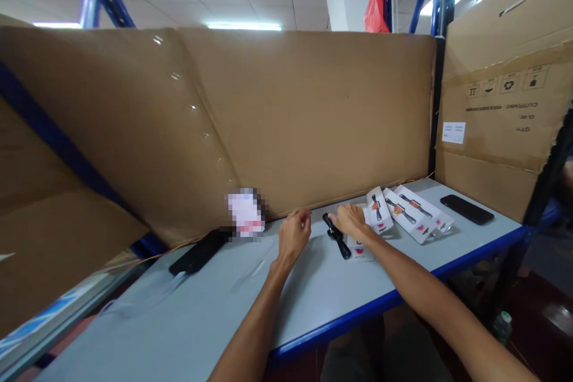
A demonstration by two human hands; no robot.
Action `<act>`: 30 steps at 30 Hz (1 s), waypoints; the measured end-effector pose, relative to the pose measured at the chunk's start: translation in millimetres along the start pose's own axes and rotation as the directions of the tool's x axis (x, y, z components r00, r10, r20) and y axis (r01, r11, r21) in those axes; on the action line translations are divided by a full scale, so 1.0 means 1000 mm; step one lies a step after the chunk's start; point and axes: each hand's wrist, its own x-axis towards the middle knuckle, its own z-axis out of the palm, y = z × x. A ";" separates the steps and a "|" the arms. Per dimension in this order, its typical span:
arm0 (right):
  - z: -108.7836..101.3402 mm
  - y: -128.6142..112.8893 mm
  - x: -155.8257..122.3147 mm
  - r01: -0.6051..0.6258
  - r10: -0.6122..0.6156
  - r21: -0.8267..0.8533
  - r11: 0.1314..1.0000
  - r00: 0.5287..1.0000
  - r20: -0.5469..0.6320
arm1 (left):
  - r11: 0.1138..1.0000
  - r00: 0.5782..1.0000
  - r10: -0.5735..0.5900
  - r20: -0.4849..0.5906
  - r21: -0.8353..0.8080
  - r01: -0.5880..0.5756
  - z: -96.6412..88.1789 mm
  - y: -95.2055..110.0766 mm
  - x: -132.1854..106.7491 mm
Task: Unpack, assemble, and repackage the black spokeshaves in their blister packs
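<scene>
A black spokeshave (336, 236) with two handles slants over the table, its upper part beside the thumb of my right hand (351, 221). The fingers of that hand are curled down and look closed on the spokeshave. Partly under the hand and forearm is a white printed box (360, 250). My left hand (294, 234) is to the left, apart from the spokeshave, with its fingers bent inward; whatever they hold, if anything, is hidden. Clear plastic film (256, 265) lies left of my left wrist.
White boxes (408, 215) picturing the tool lie to the right, near a black phone (467, 209). A black object (201, 252) and a blurred-out white item (246, 213) are on the left. Cardboard (313, 113) walls the back of the grey table (313, 304).
</scene>
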 end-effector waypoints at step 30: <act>-0.021 0.050 0.016 -0.178 0.182 -0.074 0.981 0.983 0.041 | 0.972 0.971 -0.047 0.236 -0.213 0.099 0.031 -0.006 -0.015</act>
